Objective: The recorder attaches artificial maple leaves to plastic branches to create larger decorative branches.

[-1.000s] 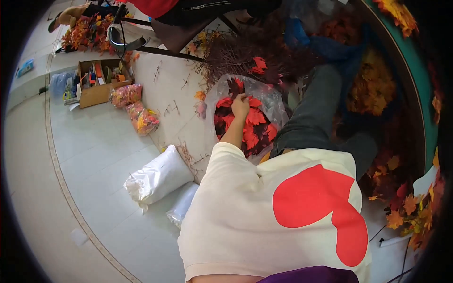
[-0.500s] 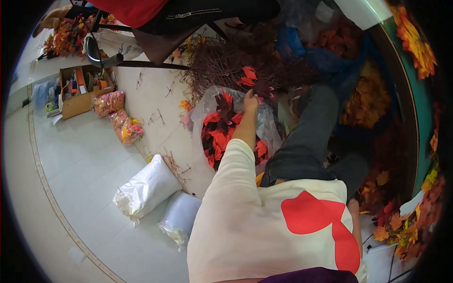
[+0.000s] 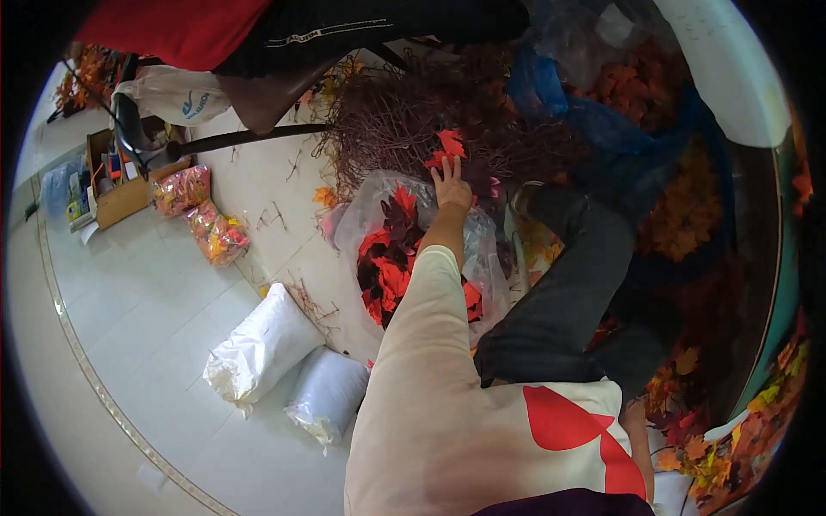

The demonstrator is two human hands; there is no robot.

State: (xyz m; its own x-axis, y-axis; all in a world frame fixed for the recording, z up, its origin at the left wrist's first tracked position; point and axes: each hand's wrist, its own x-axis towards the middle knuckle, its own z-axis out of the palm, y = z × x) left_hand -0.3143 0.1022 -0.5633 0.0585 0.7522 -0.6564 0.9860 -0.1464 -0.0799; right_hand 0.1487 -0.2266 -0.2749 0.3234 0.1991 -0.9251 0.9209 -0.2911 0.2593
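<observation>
My left hand reaches over the far rim of a clear plastic bag, palm down. Its fingers are spread, and their tips meet the lower edge of a red maple-type leaf piece; whether they touch it I cannot tell. That leaf lies on a heap of dark brown twigs. Below the hand, the bag holds many red and dark maroon artificial leaves. Of my right arm only a strip of skin shows beside my shirt; the right hand is hidden.
Two white stuffed sacks lie on the tiled floor at left, near bags of colourful leaves and a cardboard box of supplies. A seated person's dark trousers fill the top. At right are a blue bag and my bent leg.
My left hand's fingers have gone from curled together to spread out, and now lie closer to the red leaf. The whole view has shifted slightly.
</observation>
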